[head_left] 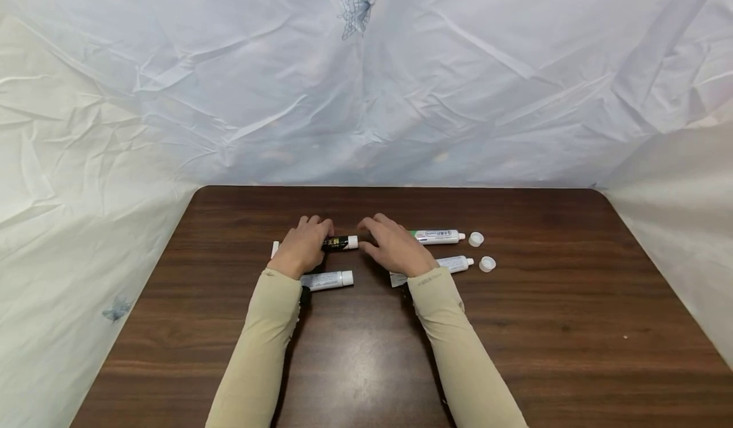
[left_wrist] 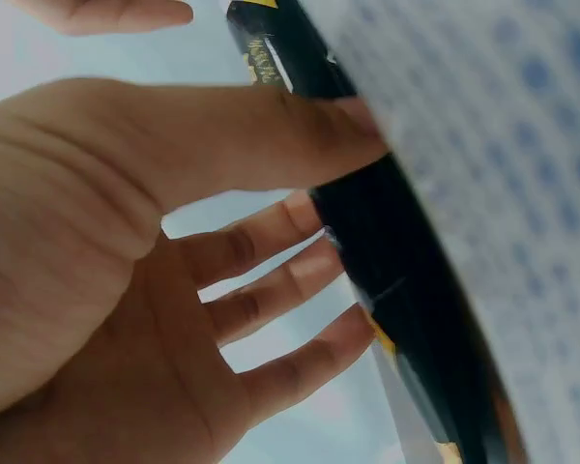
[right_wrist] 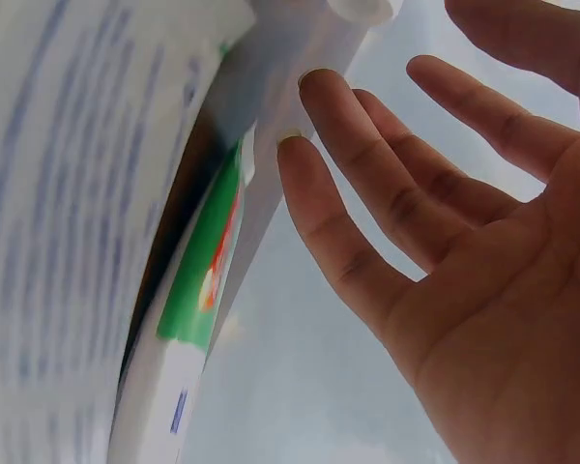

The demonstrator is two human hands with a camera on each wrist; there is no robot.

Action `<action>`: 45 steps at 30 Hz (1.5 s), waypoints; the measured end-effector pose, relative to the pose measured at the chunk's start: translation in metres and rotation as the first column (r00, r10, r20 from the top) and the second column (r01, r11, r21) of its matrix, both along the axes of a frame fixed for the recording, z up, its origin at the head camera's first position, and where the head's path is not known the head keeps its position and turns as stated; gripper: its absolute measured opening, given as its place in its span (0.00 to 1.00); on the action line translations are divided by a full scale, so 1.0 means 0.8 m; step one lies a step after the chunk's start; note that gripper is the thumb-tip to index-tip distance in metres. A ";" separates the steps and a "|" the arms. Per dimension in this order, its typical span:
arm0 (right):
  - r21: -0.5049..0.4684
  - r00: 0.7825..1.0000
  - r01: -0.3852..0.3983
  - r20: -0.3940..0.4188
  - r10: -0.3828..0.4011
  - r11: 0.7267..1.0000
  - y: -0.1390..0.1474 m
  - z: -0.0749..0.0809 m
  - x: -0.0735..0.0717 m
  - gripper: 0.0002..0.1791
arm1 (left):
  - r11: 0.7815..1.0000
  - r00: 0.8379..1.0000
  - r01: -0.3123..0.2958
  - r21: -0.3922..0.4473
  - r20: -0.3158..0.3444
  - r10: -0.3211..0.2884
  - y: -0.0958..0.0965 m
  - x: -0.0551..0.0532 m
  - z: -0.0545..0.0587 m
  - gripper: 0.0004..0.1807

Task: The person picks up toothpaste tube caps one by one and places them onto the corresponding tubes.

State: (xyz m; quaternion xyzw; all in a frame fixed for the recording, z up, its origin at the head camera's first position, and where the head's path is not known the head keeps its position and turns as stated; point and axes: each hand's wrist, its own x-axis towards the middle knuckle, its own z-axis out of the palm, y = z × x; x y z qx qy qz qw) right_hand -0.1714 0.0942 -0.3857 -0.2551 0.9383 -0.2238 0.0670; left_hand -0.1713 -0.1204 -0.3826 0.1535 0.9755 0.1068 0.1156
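Left arm in a fitted, pale beige fabric sleeve (head_left: 252, 352) is extended from the bottom edge, left of centre, slanted up and right; right arm in a matching pale beige sleeve (head_left: 464, 358) is slanted up and left. Both wrists are left bare past the cuffs. Bare left hand (head_left: 300, 247) is held palm down near frame centre, thumb (left_wrist: 242, 140) set opposite spread fingers (left_wrist: 295, 372) in a grip. Bare right hand (head_left: 395, 245) is placed just right of centre, fingers (right_wrist: 343, 237) extended and parted, palm (right_wrist: 503, 329) seen lower right in the wrist view.
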 end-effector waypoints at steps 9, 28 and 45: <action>-0.019 0.994 0.048 -0.093 -0.049 0.999 0.031 -0.001 0.011 0.18 | 0.995 0.994 0.022 0.097 -0.110 -0.012 0.028 0.008 0.008 0.16; 0.027 0.948 0.220 -0.243 -0.207 0.975 0.163 0.005 0.013 0.18 | 0.980 0.980 0.068 0.186 -0.198 -0.031 0.185 -0.013 -0.005 0.30; 0.113 0.978 0.203 0.018 -0.207 0.973 0.246 -0.004 -0.006 0.22 | 0.996 0.992 0.092 -0.011 -0.083 -0.092 0.254 -0.029 -0.014 0.33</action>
